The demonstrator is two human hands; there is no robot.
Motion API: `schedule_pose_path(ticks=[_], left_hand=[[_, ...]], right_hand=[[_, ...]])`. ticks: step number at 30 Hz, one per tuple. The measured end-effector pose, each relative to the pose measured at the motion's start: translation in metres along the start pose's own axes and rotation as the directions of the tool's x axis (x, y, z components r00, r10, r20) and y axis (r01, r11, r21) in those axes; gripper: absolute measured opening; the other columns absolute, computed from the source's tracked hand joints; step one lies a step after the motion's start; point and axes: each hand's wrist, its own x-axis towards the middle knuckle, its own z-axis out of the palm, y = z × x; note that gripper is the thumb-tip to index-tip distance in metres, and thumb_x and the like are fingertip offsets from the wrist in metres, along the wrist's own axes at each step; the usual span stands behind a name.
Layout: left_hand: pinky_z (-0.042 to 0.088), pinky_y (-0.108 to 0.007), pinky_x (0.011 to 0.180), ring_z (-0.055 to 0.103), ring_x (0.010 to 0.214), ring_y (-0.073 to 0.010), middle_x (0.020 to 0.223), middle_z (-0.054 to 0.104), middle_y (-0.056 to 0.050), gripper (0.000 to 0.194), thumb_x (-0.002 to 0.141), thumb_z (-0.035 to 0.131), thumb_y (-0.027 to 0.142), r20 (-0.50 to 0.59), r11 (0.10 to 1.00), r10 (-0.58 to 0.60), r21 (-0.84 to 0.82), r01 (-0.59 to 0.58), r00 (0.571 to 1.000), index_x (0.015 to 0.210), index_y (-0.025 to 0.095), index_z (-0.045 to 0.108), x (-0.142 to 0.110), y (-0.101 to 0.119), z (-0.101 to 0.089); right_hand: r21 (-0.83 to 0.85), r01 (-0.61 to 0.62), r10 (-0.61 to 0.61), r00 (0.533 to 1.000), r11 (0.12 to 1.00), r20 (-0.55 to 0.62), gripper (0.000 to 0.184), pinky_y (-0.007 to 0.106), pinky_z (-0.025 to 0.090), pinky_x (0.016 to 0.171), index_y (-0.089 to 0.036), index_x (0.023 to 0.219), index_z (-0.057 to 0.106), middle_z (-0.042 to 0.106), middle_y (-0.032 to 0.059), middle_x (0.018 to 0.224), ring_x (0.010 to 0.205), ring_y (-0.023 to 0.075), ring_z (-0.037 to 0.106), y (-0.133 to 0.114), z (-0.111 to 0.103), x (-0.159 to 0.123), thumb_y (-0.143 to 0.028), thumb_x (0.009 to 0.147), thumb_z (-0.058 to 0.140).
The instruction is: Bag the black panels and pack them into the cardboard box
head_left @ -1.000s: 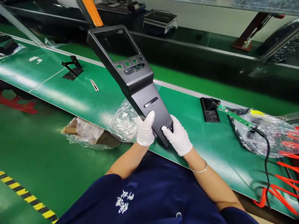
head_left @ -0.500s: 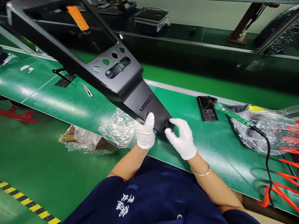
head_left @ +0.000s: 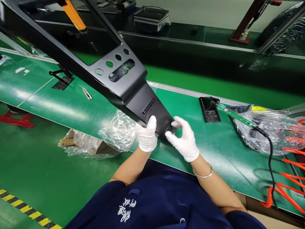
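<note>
A long black panel (head_left: 133, 89) with a large rectangular opening, round holes and slots slants across the view from upper left to the middle. My left hand (head_left: 147, 135), in a white glove, grips its lower edge, thumb on the face. At the panel's narrow end is my right hand (head_left: 184, 140), also gloved. Its thumb and forefinger pinch around a small dark piece or slot there, too small to make out. Below the panel, clear plastic wrap (head_left: 119, 132) lies on the green bench (head_left: 190, 111).
A black stand (head_left: 209, 109) holds a green tool (head_left: 235, 116) with a black cord. Beside it lies a plastic-wrapped bundle (head_left: 267, 130) near a coiled orange hose (head_left: 286, 190). A utility knife (head_left: 86, 93) and a black bracket (head_left: 62, 79) rest at left. Behind stands a scale (head_left: 152, 18).
My right fingers have shifted slightly left at the panel's narrow end. The left hand keeps its hold. The whole view has shifted a little.
</note>
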Motion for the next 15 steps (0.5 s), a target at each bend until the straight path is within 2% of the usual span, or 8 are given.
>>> schedule_pose_path(ticks=[2, 3, 6, 9, 13, 15], left_hand=[[0.063, -0.04, 0.087, 0.073, 0.097, -0.0271, 0.097, 0.074, -0.006, 0.053, 0.064, 0.086, 0.057, 0.034, 0.991, -0.046, -0.124, 0.05, 0.998, 0.099, 0.023, 0.066, 0.0027, 0.0042, -0.001], [0.063, -0.041, 0.089, 0.073, 0.1, -0.0277, 0.1, 0.074, -0.006, 0.056, 0.063, 0.087, 0.055, 0.051, 0.981, -0.064, -0.18, 0.072, 0.997, 0.104, 0.024, 0.067, 0.0032, 0.0061, -0.0008], [0.062, -0.043, 0.092, 0.072, 0.106, -0.0295, 0.113, 0.073, -0.008, 0.064, 0.066, 0.087, 0.053, 0.154, 0.95, -0.097, -0.281, 0.137, 0.983, 0.12, 0.024, 0.066, 0.0015, 0.0083, 0.0016], [0.06, -0.045, 0.095, 0.071, 0.108, -0.0309, 0.121, 0.072, -0.011, 0.067, 0.067, 0.088, 0.052, 0.228, 0.93, -0.126, -0.312, 0.195, 0.966, 0.123, 0.022, 0.067, -0.0022, 0.0058, 0.0035], [0.06, -0.046, 0.097, 0.07, 0.11, -0.0315, 0.13, 0.069, -0.013, 0.07, 0.068, 0.087, 0.051, 0.201, 0.924, -0.151, -0.32, 0.21, 0.968, 0.128, 0.02, 0.065, -0.0061, 0.0031, 0.0039], [0.059, -0.048, 0.098, 0.07, 0.11, -0.0316, 0.131, 0.068, -0.015, 0.072, 0.07, 0.086, 0.05, 0.195, 0.934, -0.152, -0.292, 0.205, 0.969, 0.131, 0.019, 0.063, -0.0066, 0.0039, 0.0044]], right_hand=[[0.065, -0.106, 0.108, 0.994, 0.992, -0.03, 0.05, 0.046, 0.057, 0.096, -0.021, 0.137, 0.051, 0.067, 0.0134, 0.123, 0.109, 0.0245, 0.068, 0.0046, -0.0053, 0.0045, -0.047, 0.096, 0.061], [0.073, -0.152, 0.153, 0.988, 0.986, -0.003, 0.052, 0.047, 0.055, 0.099, -0.02, 0.138, 0.051, 0.064, 0.0152, 0.13, 0.114, 0.0258, 0.066, 0.0061, -0.0064, 0.0058, -0.05, 0.097, 0.058], [-0.02, -0.22, 0.22, 0.96, 0.975, 0.175, 0.071, 0.052, 0.054, 0.101, -0.017, 0.143, 0.051, 0.063, 0.0187, 0.133, 0.118, 0.0319, 0.064, 0.006, -0.0033, 0.0052, -0.065, 0.092, 0.058], [-0.115, -0.214, 0.237, 0.936, 0.97, 0.26, 0.076, 0.051, 0.054, 0.099, -0.015, 0.146, 0.05, 0.066, 0.0183, 0.123, 0.117, 0.0332, 0.064, 0.0032, 0.002, 0.0015, -0.068, 0.093, 0.054], [-0.155, -0.182, 0.217, 0.943, 0.971, 0.251, 0.061, 0.047, 0.055, 0.098, -0.014, 0.142, 0.054, 0.066, 0.0178, 0.122, 0.115, 0.0303, 0.065, 0.0055, -0.0001, 0.0002, -0.059, 0.103, 0.038], [-0.165, -0.128, 0.164, 0.959, 0.978, 0.229, 0.056, 0.046, 0.055, 0.099, -0.014, 0.14, 0.055, 0.067, 0.0175, 0.124, 0.116, 0.0289, 0.066, 0.0079, -0.0031, 0.0007, -0.054, 0.106, 0.035]])
